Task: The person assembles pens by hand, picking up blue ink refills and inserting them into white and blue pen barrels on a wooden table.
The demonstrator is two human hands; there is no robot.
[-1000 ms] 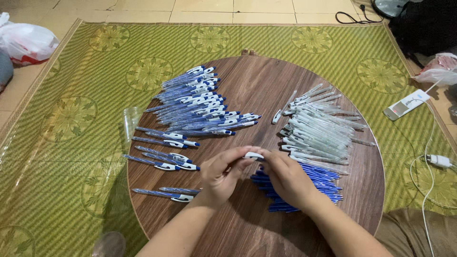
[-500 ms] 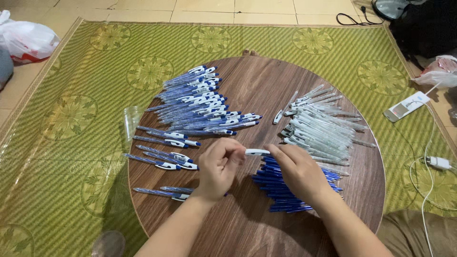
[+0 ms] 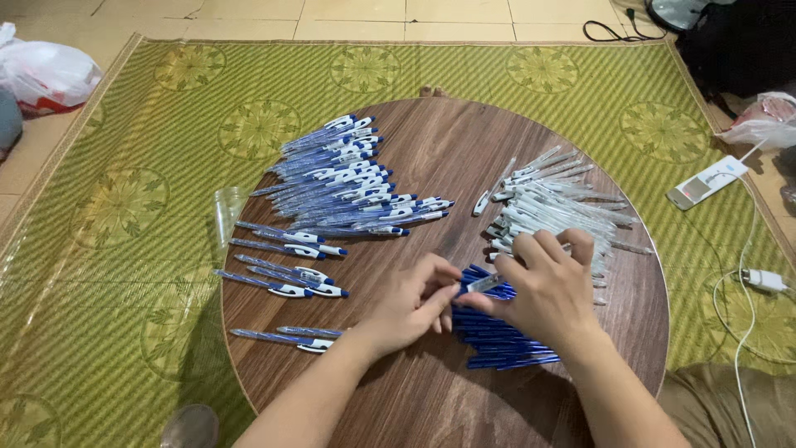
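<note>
Both hands meet over the middle of a round wooden surface that rests on a green patterned mat. The left hand and the right hand pinch a small clear pen part between their fingertips, just above a heap of blue pen barrels. A pile of finished blue-and-white pens lies to the left, with a few loose ones nearer the edge. A pile of clear and white pen pieces lies behind the right hand. A white phone sits on the mat at far right
</note>
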